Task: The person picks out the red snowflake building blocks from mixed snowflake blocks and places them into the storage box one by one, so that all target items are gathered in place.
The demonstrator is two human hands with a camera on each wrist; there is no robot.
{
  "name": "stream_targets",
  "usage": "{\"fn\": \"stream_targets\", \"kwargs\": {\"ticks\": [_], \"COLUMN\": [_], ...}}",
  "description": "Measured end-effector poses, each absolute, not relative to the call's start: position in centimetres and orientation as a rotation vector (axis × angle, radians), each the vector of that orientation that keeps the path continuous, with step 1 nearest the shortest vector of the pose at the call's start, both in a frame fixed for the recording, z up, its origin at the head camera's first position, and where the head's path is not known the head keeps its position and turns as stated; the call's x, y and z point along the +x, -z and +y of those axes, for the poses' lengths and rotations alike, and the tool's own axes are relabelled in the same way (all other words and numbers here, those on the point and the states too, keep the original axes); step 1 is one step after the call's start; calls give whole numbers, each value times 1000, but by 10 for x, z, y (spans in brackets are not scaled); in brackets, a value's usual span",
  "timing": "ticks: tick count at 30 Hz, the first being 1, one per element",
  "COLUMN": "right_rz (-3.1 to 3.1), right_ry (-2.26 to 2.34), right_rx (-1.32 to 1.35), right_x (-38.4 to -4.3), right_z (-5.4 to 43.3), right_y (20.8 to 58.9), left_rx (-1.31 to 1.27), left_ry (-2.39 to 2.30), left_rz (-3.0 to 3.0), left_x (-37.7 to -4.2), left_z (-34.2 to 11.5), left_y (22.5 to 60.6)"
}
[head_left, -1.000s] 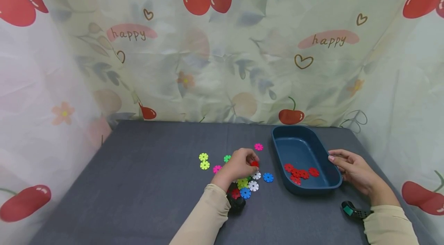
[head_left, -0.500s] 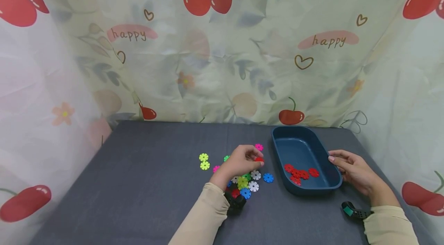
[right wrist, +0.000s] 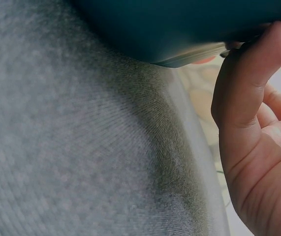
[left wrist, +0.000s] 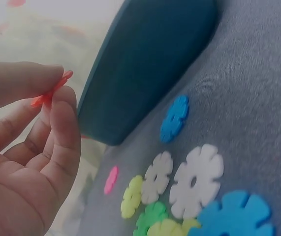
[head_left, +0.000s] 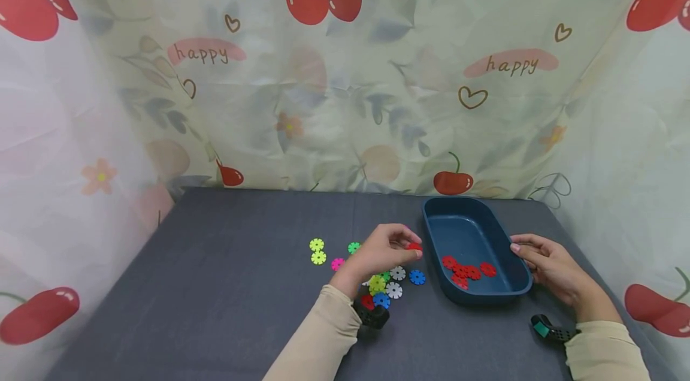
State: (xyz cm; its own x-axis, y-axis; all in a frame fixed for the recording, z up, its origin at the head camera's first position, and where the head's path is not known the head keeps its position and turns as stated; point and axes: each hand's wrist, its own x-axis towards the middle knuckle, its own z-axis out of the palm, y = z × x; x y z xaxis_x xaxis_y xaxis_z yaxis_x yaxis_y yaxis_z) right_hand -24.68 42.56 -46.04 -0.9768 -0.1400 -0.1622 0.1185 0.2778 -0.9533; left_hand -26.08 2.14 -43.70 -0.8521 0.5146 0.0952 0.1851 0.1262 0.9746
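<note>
My left hand [head_left: 378, 254] pinches a red flower-shaped plastic disc [left wrist: 52, 92] between thumb and fingertips. It hovers just left of a dark blue plastic tub [head_left: 470, 226]. Several red discs [head_left: 472, 272] lie inside the tub at its near end. On the tub's right side, my right hand [head_left: 555, 268] holds the rim, thumb [right wrist: 273, 46] against the wall. Below my left wrist, a loose cluster includes a white disc [head_left: 394, 290], a blue disc [head_left: 381, 300], a yellow-green disc [head_left: 377, 285] and a red disc [head_left: 368, 301], partly hidden by the wrist strap.
Two yellow discs [head_left: 317, 251], a pink disc [head_left: 337, 264] and a green disc [head_left: 353, 247] lie left and behind the left hand. Another blue disc [head_left: 417, 277] sits between cluster and tub. A patterned curtain [head_left: 345, 99] closes off the grey table's [head_left: 226, 285] far edge.
My left hand has moved right toward the tub with the red disc in its pinch, now covering most of the far pink disc. The right hand and the tub have stayed put.
</note>
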Motion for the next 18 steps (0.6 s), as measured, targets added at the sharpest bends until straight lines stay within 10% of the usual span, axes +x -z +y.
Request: {"fn": "stream_targets", "kwargs": {"ticks": [18], "right_rz": [2323], "right_ry": [1785], "right_rx": [-36], "right_x": [-245], "right_z": [424], "right_y": [459], "left_rx": [673], "left_ry": [-1829], "left_rz": [2003], "left_x": [-248], "left_z": [38], "left_y": [429]}}
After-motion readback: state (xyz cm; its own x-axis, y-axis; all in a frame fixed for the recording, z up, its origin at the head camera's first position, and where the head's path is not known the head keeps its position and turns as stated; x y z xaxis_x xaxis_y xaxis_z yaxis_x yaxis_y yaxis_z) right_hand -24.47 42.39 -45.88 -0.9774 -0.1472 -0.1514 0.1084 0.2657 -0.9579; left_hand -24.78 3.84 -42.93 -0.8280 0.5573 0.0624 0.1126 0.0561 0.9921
